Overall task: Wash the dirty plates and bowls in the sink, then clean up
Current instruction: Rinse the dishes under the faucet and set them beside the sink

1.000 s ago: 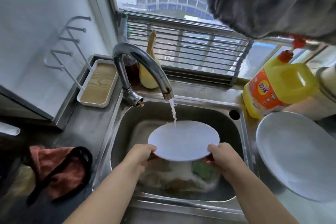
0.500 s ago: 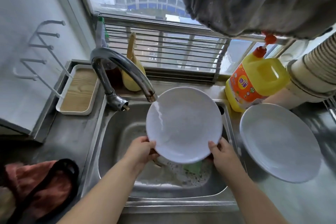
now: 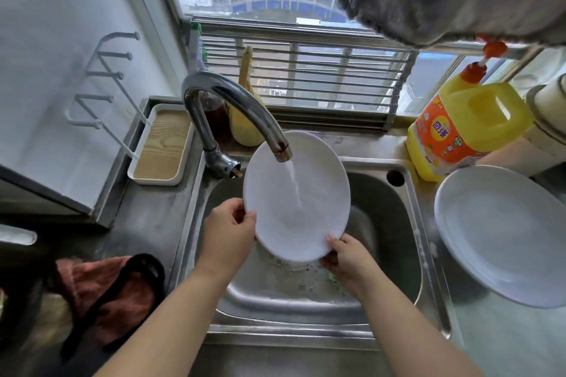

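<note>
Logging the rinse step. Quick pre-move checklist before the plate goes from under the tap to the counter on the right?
1. Grip: left hand and right hand both hold the plate at its lower rim: ok.
2. Rinse: water from the tap runs down the plate's face: ok.
3. Plate clean: front looks white; back is hidden: cannot tell.
4. Landing spot: a second plate already lies on the counter to the right; stacking looks possible: ok.
5. Path: the yellow detergent jug stands behind that plate, off the path: ok.
6. Sink: suds and scraps remain at the bottom: not ok.
</note>
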Available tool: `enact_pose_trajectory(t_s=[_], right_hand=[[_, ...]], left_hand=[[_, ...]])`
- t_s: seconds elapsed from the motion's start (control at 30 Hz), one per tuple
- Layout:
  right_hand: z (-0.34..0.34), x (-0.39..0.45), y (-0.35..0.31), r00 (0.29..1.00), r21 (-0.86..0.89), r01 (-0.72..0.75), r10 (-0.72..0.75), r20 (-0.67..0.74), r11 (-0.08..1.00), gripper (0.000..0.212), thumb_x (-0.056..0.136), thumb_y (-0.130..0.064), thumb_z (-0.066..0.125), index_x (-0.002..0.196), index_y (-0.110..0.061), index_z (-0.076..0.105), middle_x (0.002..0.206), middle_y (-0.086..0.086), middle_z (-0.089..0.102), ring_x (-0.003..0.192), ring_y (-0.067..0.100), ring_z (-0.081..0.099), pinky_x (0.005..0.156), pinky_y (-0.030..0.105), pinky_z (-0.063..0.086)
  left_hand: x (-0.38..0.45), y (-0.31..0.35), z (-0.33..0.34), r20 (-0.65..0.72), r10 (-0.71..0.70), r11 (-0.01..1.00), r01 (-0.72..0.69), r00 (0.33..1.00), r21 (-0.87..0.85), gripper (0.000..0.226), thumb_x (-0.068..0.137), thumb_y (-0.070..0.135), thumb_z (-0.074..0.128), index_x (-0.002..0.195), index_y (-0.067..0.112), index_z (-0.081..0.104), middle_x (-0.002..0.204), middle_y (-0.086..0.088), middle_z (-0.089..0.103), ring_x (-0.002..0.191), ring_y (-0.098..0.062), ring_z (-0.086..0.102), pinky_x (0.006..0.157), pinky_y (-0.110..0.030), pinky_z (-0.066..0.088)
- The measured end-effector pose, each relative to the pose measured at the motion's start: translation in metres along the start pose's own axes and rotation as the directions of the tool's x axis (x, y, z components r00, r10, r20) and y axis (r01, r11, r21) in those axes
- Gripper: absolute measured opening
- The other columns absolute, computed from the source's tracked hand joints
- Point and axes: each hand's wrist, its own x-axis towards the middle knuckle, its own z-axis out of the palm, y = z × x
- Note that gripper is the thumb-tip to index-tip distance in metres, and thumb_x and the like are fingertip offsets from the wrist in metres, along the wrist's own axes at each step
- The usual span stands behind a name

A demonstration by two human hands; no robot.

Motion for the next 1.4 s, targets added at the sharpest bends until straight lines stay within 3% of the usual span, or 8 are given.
enact_pose_trajectory(t_s=[0.23, 0.33, 0.6, 0.73, 0.87, 1.0, 1.23, 1.4], right_hand=[[-0.005, -0.010, 0.008, 0.995, -0.050, -0.082, 0.084, 0.058, 0.995, 0.018, 0.099, -0.011, 0.048, 0.106, -0.002, 0.061, 0.094, 0.011, 0.070, 0.076, 0.018, 0.063, 0.052, 0.023, 0.051], [-0.013, -0.014, 0.002, 0.997, -0.085, -0.063, 0.066, 0.029, 0.994, 0.018, 0.100, -0.017, 0.048, 0.107, -0.006, 0.061, 0.100, 0.012, 0.070, 0.083, 0.023, 0.067, 0.056, 0.029, 0.055], [-0.025, -0.029, -0.005, 1.000, -0.194, 0.019, -0.019, -0.002, 0.981, 0.016, 0.098, -0.008, 0.047, 0.108, -0.004, 0.059, 0.099, 0.010, 0.068, 0.090, 0.024, 0.066, 0.058, 0.025, 0.054], [-0.008, -0.049, 0.006, 0.996, -0.039, 0.049, -0.046, 0.082, 0.998, 0.029, 0.087, 0.011, 0.046, 0.102, -0.009, 0.061, 0.094, 0.009, 0.071, 0.086, 0.024, 0.067, 0.064, 0.031, 0.060], [-0.026, -0.042, -0.006, 0.999, -0.007, -0.044, 0.044, 0.013, 0.999, 0.018, 0.093, -0.002, 0.047, 0.106, -0.005, 0.059, 0.097, 0.014, 0.069, 0.084, 0.026, 0.067, 0.056, 0.032, 0.057], [-0.015, -0.048, -0.007, 1.000, 0.084, -0.011, 0.010, 0.020, 0.996, 0.023, 0.092, 0.007, 0.042, 0.102, -0.008, 0.056, 0.100, 0.014, 0.066, 0.086, 0.025, 0.064, 0.052, 0.028, 0.056], [-0.026, -0.054, -0.006, 0.991, 0.116, -0.114, 0.105, 0.078, 0.987, 0.020, 0.094, 0.002, 0.049, 0.112, -0.001, 0.057, 0.100, 0.018, 0.069, 0.083, 0.026, 0.068, 0.056, 0.031, 0.058], [-0.004, -0.058, 0.001, 0.986, 0.175, -0.122, 0.099, 0.132, 0.977, 0.020, 0.089, 0.007, 0.053, 0.105, -0.004, 0.057, 0.097, 0.018, 0.070, 0.082, 0.027, 0.070, 0.065, 0.033, 0.061]], left_hand=[[-0.017, -0.001, -0.014, -0.059, -0.103, 0.994, 0.100, 0.993, -0.044, 0.013, 0.084, 0.002, 0.060, 0.073, 0.004, 0.067, 0.066, -0.009, 0.069, 0.070, -0.028, 0.069, 0.056, -0.032, 0.057], [-0.022, -0.006, -0.016, -0.048, -0.202, 0.968, 0.192, 0.978, -0.165, 0.015, 0.085, -0.003, 0.058, 0.072, -0.006, 0.065, 0.065, -0.015, 0.067, 0.059, -0.023, 0.064, 0.043, -0.017, 0.048], [-0.021, -0.033, 0.008, 0.128, -0.422, 0.803, 0.436, 0.897, -0.407, 0.013, 0.096, 0.017, 0.054, 0.103, 0.008, 0.062, 0.092, -0.011, 0.070, 0.085, -0.026, 0.067, 0.063, -0.034, 0.054], [-0.042, -0.029, 0.039, 0.302, -0.324, 0.745, 0.438, 0.897, -0.504, 0.045, 0.089, -0.011, 0.046, 0.120, 0.020, 0.057, 0.109, -0.007, 0.070, 0.102, -0.027, 0.065, 0.079, -0.045, 0.058], [-0.016, -0.038, 0.024, 0.389, -0.405, 0.692, 0.555, 0.828, -0.462, 0.038, 0.090, -0.012, 0.042, 0.124, 0.001, 0.052, 0.111, -0.018, 0.067, 0.095, -0.029, 0.066, 0.063, -0.035, 0.060], [-0.012, -0.046, 0.041, 0.273, -0.463, 0.663, 0.534, 0.843, -0.525, 0.034, 0.093, -0.002, 0.051, 0.127, 0.001, 0.049, 0.118, -0.021, 0.062, 0.093, -0.028, 0.064, 0.058, -0.031, 0.056], [-0.006, -0.039, 0.027, 0.336, -0.450, 0.669, 0.562, 0.827, -0.486, 0.033, 0.090, -0.009, 0.045, 0.121, -0.001, 0.053, 0.100, -0.019, 0.066, 0.081, -0.027, 0.065, 0.053, -0.028, 0.058], [-0.021, -0.032, 0.051, 0.263, -0.433, 0.654, 0.501, 0.862, -0.567, 0.045, 0.086, -0.016, 0.042, 0.126, 0.005, 0.047, 0.109, -0.015, 0.060, 0.092, -0.028, 0.061, 0.071, -0.038, 0.056]])
